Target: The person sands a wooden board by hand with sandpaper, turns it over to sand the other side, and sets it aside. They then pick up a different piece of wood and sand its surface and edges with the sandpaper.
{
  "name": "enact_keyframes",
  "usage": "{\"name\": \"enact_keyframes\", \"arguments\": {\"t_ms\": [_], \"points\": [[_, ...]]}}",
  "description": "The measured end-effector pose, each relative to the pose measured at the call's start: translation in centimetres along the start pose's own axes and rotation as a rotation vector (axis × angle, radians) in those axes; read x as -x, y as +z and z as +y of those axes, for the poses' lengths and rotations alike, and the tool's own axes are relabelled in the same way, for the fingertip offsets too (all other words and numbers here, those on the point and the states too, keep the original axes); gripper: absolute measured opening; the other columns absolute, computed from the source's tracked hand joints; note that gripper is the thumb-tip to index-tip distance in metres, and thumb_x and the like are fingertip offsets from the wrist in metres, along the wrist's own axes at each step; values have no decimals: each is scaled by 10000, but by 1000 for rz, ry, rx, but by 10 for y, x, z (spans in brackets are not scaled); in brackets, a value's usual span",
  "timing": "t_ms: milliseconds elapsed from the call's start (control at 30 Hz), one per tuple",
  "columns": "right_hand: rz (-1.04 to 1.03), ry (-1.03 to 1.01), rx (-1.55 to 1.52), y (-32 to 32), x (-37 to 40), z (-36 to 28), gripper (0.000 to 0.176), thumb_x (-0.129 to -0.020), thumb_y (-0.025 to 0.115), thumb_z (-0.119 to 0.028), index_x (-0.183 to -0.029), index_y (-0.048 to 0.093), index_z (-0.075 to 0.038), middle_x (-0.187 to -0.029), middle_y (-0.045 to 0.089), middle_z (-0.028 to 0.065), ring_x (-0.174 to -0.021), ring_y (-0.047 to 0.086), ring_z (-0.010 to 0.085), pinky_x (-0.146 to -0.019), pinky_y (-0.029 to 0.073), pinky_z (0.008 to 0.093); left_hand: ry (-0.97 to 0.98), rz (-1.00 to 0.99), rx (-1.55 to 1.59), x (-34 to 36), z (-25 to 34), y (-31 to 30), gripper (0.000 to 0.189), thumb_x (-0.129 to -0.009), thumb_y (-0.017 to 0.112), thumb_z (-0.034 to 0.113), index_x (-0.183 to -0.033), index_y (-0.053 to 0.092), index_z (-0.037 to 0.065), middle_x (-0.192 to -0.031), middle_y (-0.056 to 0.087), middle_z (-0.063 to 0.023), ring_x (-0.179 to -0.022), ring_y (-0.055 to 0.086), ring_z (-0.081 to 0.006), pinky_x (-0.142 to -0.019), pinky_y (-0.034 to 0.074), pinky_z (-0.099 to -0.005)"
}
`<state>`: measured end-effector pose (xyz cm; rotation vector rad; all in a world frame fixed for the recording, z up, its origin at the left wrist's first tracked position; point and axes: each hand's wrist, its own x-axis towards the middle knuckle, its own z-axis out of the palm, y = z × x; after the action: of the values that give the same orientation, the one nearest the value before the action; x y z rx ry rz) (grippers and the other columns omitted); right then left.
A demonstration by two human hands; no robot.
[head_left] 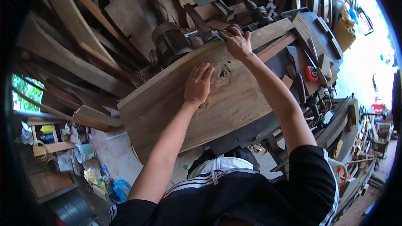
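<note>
A wide wooden board (167,113) with a dark knot hole (224,73) lies across a dark metal machine table (234,140) in front of me. My left hand (199,84) rests flat on the board just left of the knot, fingers stretched out. At the board's far edge is my right hand (238,44), its fingers bent beside a small pale piece (217,35) and dark machine parts. What those fingers grip, if anything, is hidden. Beyond the board stands an electric motor (171,42).
Right of the board lie a red tape measure (311,73), a dark long-handled tool (296,73) and wood offcuts (307,33). Long planks (75,58) lean at the back left. A bucket (85,152) and blue plastic bag (121,190) sit on the floor at lower left.
</note>
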<state>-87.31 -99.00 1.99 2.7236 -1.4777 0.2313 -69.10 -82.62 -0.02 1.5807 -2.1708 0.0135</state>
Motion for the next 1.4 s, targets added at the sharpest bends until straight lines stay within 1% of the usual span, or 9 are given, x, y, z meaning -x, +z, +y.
{"name": "enact_keyframes", "arguments": {"t_ms": [67, 133, 400, 467, 600, 800, 1067, 1200, 1400], "points": [[164, 109, -101, 10, 7, -3, 457, -893, 505, -160, -1344, 504, -229, -1405, 507, -39, -1348, 361, 146, -938, 271, 563, -30, 9, 33, -1, 0, 0, 409, -835, 597, 87, -1243, 567, 112, -1349, 513, -81, -1269, 472, -256, -1125, 325, -429], [60, 179, -74, 2, 36, -5, 547, -878, 518, -145, -1415, 436, -207, -1461, 451, -26, -1382, 324, 184, -951, 276, 592, -82, 7, 68, 3, 1, -2, 402, -836, 597, 93, -1237, 570, 115, -1349, 514, -80, -1273, 470, -254, -1129, 317, -424], [98, 364, -50, -9, 192, -23, 498, -910, 530, -172, -1406, 488, -188, -1407, 519, 16, -1320, 417, 214, -932, 292, 543, 6, 88, 101, -1, -2, -7, 300, -892, 536, 88, -1190, 566, 112, -1303, 539, -86, -1231, 491, -275, -1075, 373, -426], [413, 335, -452, 23, 191, 9, 464, -928, 535, -221, -1391, 504, -207, -1338, 567, 52, -1273, 463, 222, -929, 295, 524, -57, -20, 74, -1, 3, -8, 298, -862, 532, 112, -1152, 601, 130, -1312, 541, -56, -1252, 478, -256, -1090, 351, -405], [109, 475, -127, -12, 196, -6, 502, -849, 510, -122, -1348, 512, -183, -1368, 547, -4, -1285, 444, 193, -880, 290, 523, -14, 73, 36, 0, -1, 5, 294, -893, 537, 153, -1183, 582, 165, -1321, 529, -34, -1250, 478, -242, -1077, 349, -435], [130, 501, -71, -44, 322, -53, 446, -874, 567, -181, -1318, 543, -210, -1358, 554, -28, -1260, 458, 183, -860, 282, 498, 16, 83, -64, 2, -4, 7, 330, -903, 559, 170, -1231, 544, 209, -1328, 520, 4, -1262, 469, -228, -1087, 330, -462], [340, 1033, -211, -66, 339, -46, 351, -964, 512, -302, -1296, 580, -213, -1268, 614, -8, -1252, 471, 181, -880, 274, 464, 171, 2, -156, 24, 21, 13, 418, -956, 501, 342, -1358, 499, 225, -1431, 449, -61, -1323, 402, -281, -1108, 271, -542], [312, 703, -112, -6, 312, -22, 460, -869, 525, -136, -1321, 521, -221, -1369, 543, -54, -1295, 435, 215, -888, 292, 522, 253, -99, -106, 42, 45, 8, 490, -968, 451, 438, -1446, 396, 346, -1525, 326, -51, -1397, 302, -282, -1155, 179, -534], [232, 785, 15, -28, 325, -63, 541, -780, 579, -84, -1305, 525, -200, -1373, 534, -42, -1303, 428, 214, -851, 285, 524, 205, -119, -88, 40, 49, 5, 494, -959, 470, 431, -1442, 403, 347, -1518, 335, -36, -1391, 308, -268, -1156, 193, -519]]}}
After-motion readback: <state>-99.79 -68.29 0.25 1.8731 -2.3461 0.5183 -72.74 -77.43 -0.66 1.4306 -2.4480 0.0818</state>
